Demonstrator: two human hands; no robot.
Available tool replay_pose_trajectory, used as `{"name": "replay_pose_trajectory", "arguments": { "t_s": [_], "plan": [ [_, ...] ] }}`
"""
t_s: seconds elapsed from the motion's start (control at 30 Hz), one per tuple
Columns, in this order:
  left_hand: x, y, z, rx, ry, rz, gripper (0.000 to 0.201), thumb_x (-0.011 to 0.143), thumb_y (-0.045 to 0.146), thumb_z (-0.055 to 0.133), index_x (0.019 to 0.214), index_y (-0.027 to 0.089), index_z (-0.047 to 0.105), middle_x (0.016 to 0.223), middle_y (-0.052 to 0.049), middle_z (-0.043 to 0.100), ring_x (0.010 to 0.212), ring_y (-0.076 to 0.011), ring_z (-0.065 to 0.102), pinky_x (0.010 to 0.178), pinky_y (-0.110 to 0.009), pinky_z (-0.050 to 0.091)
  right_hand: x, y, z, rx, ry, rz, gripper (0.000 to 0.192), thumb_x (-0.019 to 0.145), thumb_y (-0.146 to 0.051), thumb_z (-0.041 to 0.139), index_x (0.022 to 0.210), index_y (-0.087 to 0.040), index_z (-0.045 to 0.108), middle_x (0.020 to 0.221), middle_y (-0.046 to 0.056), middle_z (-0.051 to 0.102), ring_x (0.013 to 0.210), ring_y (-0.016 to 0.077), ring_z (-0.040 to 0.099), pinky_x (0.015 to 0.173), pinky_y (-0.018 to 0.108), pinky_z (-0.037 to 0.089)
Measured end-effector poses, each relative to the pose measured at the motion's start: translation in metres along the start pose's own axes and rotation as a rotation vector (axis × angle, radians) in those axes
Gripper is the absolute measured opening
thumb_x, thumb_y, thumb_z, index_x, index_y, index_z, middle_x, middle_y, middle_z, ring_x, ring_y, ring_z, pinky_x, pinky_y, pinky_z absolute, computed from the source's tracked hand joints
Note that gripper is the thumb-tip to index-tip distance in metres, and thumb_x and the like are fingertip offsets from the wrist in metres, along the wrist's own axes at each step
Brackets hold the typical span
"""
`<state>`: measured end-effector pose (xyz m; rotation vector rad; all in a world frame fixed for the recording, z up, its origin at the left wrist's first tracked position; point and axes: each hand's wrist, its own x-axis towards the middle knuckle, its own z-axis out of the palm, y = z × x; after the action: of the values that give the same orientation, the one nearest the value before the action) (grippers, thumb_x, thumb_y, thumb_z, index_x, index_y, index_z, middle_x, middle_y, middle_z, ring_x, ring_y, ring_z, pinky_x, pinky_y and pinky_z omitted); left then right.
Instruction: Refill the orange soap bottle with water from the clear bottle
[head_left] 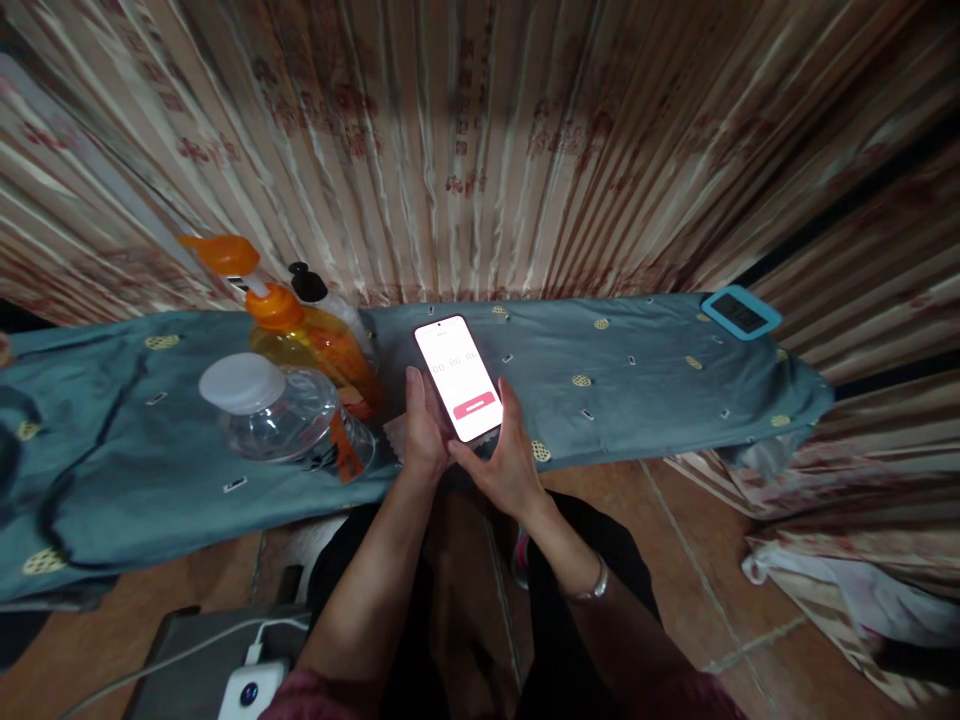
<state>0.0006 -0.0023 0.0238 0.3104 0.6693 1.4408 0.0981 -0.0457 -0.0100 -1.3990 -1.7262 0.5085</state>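
Both hands hold one thing — a slim smartphone with a lit white screen point(459, 377), raised just above the near edge of a long surface draped in a teal cloth dotted with small gold and white motifs point(637, 380). The left hand point(422, 430) cups the phone's lower left side, fingers curled behind it and the thumb lying up along its left edge. The right hand point(504, 455) closes on the lower right corner, its thumb resting along the right edge beside the screen; a silver bracelet point(592, 588) circles that wrist. The screen shows pale digits near its middle and a pinkish-red bar below them; the digits are too faint to read surely.

Just left of the phone, on the cloth, stands a clear plastic bottle with a wide white cap point(277, 405), and behind it an orange pump bottle of amber liquid point(315, 340) with a black-topped bottle point(319, 290) close against it. Well apart, at the far right end of the cloth, lies a small dark device in a light blue case point(741, 312). A pleated beige curtain with reddish print point(480, 130) hangs behind — the floor below is brown tile point(675, 540).
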Motion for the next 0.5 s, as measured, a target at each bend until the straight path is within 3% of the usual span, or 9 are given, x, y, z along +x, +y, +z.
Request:
{"name": "replay_pose_trajectory", "arguments": {
  "t_s": [0.13,0.5],
  "plan": [
    [-0.0006,0.0012,0.0011,0.007,-0.003,-0.015,0.059,0.087,0.064,0.040,0.113,0.016,0.063,0.114,-0.011,0.071,0.112,-0.0265,0.064,0.097,-0.037,0.051,-0.0004,0.0034,0.0004,-0.017,0.011,0.011,0.095,0.078,-0.041,0.068,0.145,0.004,0.018,0.149,0.034,0.028,0.140,0.0376,0.029,0.112,0.057,0.029],
    [-0.0029,-0.0045,0.0034,0.014,-0.039,-0.041,0.060,0.089,0.064,0.036,0.115,0.016,0.062,0.112,-0.011,0.072,0.116,-0.0276,0.062,0.099,-0.040,0.050,-0.0006,0.0048,-0.0032,-0.073,0.047,0.125,0.093,0.072,-0.040,0.074,0.143,-0.001,0.027,0.143,0.031,0.042,0.131,0.0381,0.044,0.106,0.057,0.038]
  ]
}}
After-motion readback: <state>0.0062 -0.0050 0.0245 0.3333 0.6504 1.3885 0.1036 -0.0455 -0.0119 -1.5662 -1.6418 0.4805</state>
